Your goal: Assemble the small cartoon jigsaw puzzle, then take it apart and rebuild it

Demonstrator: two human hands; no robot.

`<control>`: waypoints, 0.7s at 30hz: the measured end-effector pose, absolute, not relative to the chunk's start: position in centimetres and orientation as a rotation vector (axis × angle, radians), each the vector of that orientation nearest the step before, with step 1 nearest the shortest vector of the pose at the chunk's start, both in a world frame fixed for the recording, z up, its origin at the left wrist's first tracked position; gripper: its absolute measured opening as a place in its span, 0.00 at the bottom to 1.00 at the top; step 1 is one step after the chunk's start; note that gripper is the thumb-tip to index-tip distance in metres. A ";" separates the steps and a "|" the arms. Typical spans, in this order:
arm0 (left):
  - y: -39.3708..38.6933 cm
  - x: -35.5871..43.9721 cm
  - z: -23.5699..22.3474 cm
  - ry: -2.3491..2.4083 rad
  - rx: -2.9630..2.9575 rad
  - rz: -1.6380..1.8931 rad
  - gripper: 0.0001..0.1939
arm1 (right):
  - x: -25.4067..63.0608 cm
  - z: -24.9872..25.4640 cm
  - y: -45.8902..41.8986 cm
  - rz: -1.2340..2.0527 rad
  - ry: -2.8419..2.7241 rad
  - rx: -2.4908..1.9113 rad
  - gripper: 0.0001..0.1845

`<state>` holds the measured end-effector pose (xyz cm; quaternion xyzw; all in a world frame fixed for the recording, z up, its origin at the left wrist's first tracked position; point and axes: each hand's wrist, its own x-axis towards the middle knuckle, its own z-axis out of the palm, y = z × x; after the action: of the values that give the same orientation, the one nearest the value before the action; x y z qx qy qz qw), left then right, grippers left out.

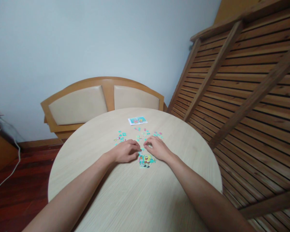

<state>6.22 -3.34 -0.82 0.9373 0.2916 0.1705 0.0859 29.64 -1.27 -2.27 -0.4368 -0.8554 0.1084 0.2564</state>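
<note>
A partly joined jigsaw puzzle (147, 161) with a yellow cartoon figure lies flat on the round table. My left hand (127, 151) is at its upper left, fingers curled and closed, with the tips at a small puzzle piece on the puzzle's top edge. Just above the puzzle on the right, my right hand (157, 148) has its thumb and fingers bent towards each other. Whatever is between those fingertips is too small to make out. Loose puzzle pieces (122, 134) are scattered beyond both hands, some partly hidden by them.
The pale round table (125, 199) carries a picture card (137, 120) at its far side. Behind it stands a wooden headboard (108, 93) with cream panels against the wall. A slatted wooden frame (232, 87) leans on the right. A white cable (18, 154) hangs at left.
</note>
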 end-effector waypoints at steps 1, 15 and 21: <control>-3.4 6.2 -0.8 0.876 2.793 0.506 0.13 | 30.1 -2.2 -0.9 0.278 -2.288 -1.229 0.08; -3.3 6.2 -0.7 0.876 2.812 0.494 0.15 | 33.2 -3.1 0.8 0.226 -2.210 -1.640 0.22; -3.5 6.3 -0.6 0.877 2.799 0.504 0.15 | 33.3 -3.4 0.9 0.227 -2.216 -1.631 0.25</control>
<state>6.29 -3.46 -0.64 0.9373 0.2937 0.1687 0.0824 33.33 0.94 -3.35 -0.5801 -0.7882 0.0807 0.1890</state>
